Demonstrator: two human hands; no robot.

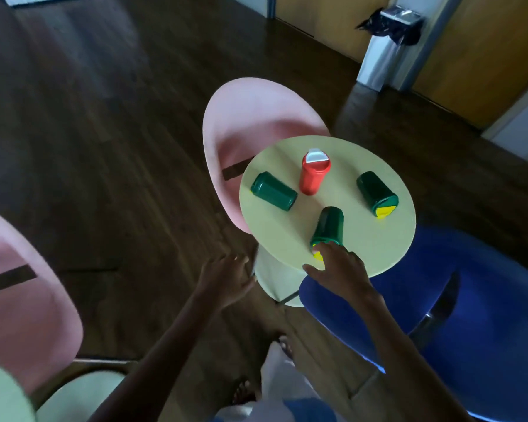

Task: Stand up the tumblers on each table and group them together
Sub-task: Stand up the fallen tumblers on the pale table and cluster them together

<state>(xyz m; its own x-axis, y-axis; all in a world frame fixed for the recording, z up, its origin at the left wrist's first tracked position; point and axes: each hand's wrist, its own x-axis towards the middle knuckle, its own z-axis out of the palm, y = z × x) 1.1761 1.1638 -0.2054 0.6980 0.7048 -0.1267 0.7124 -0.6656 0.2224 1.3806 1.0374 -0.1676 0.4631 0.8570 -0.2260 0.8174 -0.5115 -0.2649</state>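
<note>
A small round pale-yellow table (287,229) carries several tumblers, all lying on their sides. A red one with a white lid (313,175) lies at the centre back. One green tumbler (273,191) lies at the left, another green one with a yellow lid (375,191) at the right, and a third green one (328,225) near the front. My right hand (340,269) reaches over the front rim, its fingertips touching the yellow lid end of that front tumbler. My left hand (226,278) hovers open, left of the table and below its edge, holding nothing.
A pink chair (241,123) stands behind the table on its left, a blue chair (470,315) at its right front. Another pink chair (22,300) and a second pale table (0,397) sit at the lower left. A metal bin (384,47) stands by the far wall on dark wood floor.
</note>
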